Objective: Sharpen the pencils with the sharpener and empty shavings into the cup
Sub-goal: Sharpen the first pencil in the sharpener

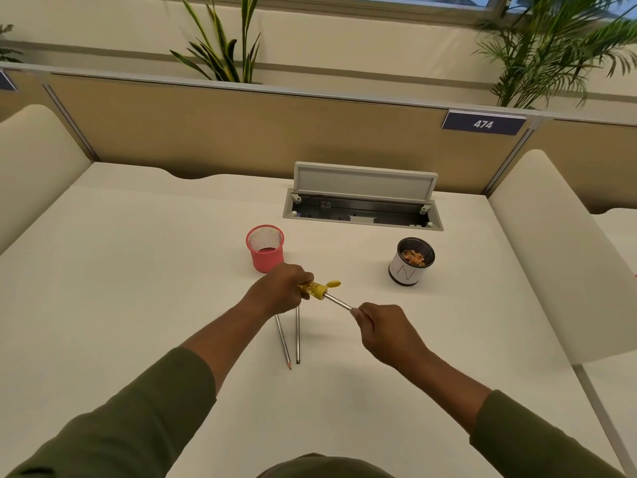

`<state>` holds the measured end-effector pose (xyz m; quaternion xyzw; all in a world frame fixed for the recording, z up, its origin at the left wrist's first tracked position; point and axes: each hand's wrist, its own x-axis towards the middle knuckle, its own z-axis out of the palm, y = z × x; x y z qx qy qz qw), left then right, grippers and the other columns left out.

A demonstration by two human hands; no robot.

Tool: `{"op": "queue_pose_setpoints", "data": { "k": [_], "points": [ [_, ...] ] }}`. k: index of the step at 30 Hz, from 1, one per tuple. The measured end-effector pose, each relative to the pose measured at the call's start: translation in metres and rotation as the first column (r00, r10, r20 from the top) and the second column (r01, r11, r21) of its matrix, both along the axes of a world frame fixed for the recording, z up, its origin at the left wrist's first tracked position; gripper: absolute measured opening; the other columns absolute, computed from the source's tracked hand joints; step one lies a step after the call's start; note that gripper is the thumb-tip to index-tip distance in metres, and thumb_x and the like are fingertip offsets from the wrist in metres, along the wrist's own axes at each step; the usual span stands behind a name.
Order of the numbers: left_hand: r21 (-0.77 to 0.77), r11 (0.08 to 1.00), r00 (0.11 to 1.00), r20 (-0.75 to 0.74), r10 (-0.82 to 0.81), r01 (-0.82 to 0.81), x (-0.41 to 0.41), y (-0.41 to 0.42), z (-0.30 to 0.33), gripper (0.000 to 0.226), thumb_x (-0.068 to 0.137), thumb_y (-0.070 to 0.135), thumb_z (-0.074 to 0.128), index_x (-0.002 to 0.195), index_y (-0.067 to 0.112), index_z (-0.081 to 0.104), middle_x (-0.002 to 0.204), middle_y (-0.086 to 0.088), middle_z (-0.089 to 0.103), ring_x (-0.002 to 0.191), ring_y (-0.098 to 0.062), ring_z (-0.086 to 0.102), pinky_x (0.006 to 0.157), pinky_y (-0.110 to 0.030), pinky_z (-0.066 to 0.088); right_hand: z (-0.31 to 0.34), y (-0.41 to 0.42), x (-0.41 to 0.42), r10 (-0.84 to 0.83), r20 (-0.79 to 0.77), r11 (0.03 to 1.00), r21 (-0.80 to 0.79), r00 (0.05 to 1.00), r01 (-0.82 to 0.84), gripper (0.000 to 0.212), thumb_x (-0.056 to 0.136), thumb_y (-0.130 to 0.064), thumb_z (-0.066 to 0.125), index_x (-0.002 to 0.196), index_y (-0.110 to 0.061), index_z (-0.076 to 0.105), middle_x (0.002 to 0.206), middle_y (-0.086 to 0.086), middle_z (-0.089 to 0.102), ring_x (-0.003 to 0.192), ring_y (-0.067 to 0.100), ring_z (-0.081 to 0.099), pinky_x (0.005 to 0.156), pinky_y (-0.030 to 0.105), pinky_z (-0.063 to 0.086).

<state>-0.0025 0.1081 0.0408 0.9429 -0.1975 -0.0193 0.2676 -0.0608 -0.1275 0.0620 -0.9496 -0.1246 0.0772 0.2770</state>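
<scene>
Nearest to me, two spare pencils (290,339) lie on the white desk (138,270), their far ends hidden under my left wrist, so I cannot see their full length. Just beyond them my right hand (382,331) pinches the near end of a silver pencil (339,303), fingers curled tight round it, while my left hand (281,291) grips the yellow sharpener (319,289), whose body is mostly covered by my fingers. The pencil's tip is buried inside, so I cannot judge how sharp it is. My worry is that both pieces are in the air: twisting off-axis could snap the lead, and the small yellow flap seems to stand open, so shavings might fall onto the desk. Farther right, the white cup (410,270) holds shavings, well apart from my hands. The pink mesh holder (265,251) stands far left; its contents are unclear.
</scene>
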Motion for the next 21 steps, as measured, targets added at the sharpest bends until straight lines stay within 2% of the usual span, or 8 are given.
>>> {"op": "queue_pose_setpoints", "data": {
  "k": [1, 3, 4, 6, 10, 17, 19, 21],
  "points": [
    [-0.003, 1.000, 1.000, 0.021, -0.002, 0.002, 0.000, 0.001, -0.002, 0.024, 0.073, -0.005, 0.066, 0.092, 0.009, 0.071, 0.086, -0.008, 0.070, 0.074, -0.022, 0.064, 0.066, -0.039, 0.057, 0.005, 0.004, 0.002, -0.133, -0.283, 0.960, 0.202, 0.950, 0.194, 0.036, 0.099, -0.030, 0.049, 0.069, -0.010, 0.056, 0.054, 0.000, 0.045, 0.044, 0.016, 0.035, 0.043, 0.027, 0.029],
    [-0.007, 1.000, 0.999, 0.046, -0.002, 0.002, -0.003, 0.003, -0.007, 0.027, 0.072, -0.007, 0.067, 0.094, 0.009, 0.071, 0.088, -0.007, 0.070, 0.074, -0.021, 0.064, 0.065, -0.033, 0.056, 0.016, 0.006, 0.007, -0.106, -0.812, 0.697, 0.352, 0.575, 0.625, 0.033, 0.099, -0.028, 0.050, 0.072, -0.009, 0.055, 0.050, -0.003, 0.034, 0.038, 0.010, 0.024, 0.037, 0.019, 0.021],
    [-0.013, 1.000, 0.999, 0.054, -0.007, 0.008, -0.004, 0.003, -0.008, 0.028, 0.072, -0.007, 0.068, 0.094, 0.010, 0.071, 0.089, -0.007, 0.070, 0.074, -0.020, 0.064, 0.064, -0.029, 0.054, 0.019, 0.004, 0.010, -0.019, -0.914, 0.601, 0.314, 0.406, 0.735, 0.033, 0.100, -0.027, 0.049, 0.073, -0.010, 0.052, 0.047, -0.005, 0.029, 0.036, 0.007, 0.020, 0.034, 0.016, 0.017],
    [-0.027, 0.999, 0.996, 0.082, -0.023, 0.025, -0.007, 0.004, -0.011, 0.028, 0.071, -0.007, 0.069, 0.093, 0.010, 0.071, 0.087, -0.007, 0.070, 0.071, -0.021, 0.064, 0.062, -0.024, 0.049, 0.021, 0.000, 0.012, 0.088, -0.961, 0.544, 0.265, 0.260, 0.796, 0.034, 0.102, -0.026, 0.044, 0.071, -0.011, 0.048, 0.044, -0.008, 0.024, 0.032, 0.004, 0.018, 0.029, 0.014, 0.015],
    [-0.051, 0.998, 0.988, 0.150, -0.036, 0.044, -0.010, 0.005, -0.012, 0.028, 0.069, -0.009, 0.070, 0.092, 0.007, 0.071, 0.087, -0.008, 0.071, 0.069, -0.021, 0.065, 0.059, -0.025, 0.052, 0.019, 0.000, 0.010, 0.153, -0.973, 0.495, 0.229, 0.175, 0.838, 0.037, 0.102, -0.025, 0.041, 0.068, -0.012, 0.047, 0.042, -0.007, 0.025, 0.029, 0.005, 0.019, 0.027, 0.013, 0.015],
    [-0.145, 0.989, 0.969, 0.247, 0.017, 0.020, -0.010, 0.003, -0.012, 0.027, 0.065, -0.013, 0.070, 0.083, 0.006, 0.069, 0.082, -0.005, 0.070, 0.067, -0.021, 0.062, 0.058, -0.025, 0.051, 0.023, 0.004, 0.010, 0.126, -0.979, 0.508, 0.201, 0.159, 0.838, 0.041, 0.103, -0.025, 0.037, 0.064, -0.015, 0.046, 0.042, -0.008, 0.024, 0.029, 0.005, 0.017, 0.029, 0.012, 0.011],
    [-0.197, 0.980, 0.972, 0.228, 0.063, -0.017, -0.011, 0.001, -0.014, 0.026, 0.066, -0.012, 0.071, 0.081, 0.008, 0.069, 0.080, -0.002, 0.069, 0.066, -0.015, 0.058, 0.059, -0.022, 0.049, 0.024, 0.006, 0.008, 0.108, -0.975, 0.520, 0.222, 0.194, 0.825, 0.040, 0.103, -0.026, 0.036, 0.066, -0.015, 0.046, 0.043, -0.008, 0.025, 0.031, 0.005, 0.016, 0.031, 0.012, 0.011],
    [-0.222, 0.974, 0.977, 0.193, 0.093, -0.049, -0.011, 0.000, -0.015, 0.023, 0.067, -0.010, 0.073, 0.080, 0.009, 0.070, 0.079, -0.002, 0.069, 0.066, -0.011, 0.055, 0.060, -0.019, 0.047, 0.023, 0.005, 0.006, 0.057, -0.949, 0.592, 0.283, 0.311, 0.754, 0.036, 0.103, -0.029, 0.038, 0.072, -0.014, 0.048, 0.049, -0.007, 0.026, 0.038, 0.006, 0.016, 0.036, 0.016, 0.012]
  ]
}}
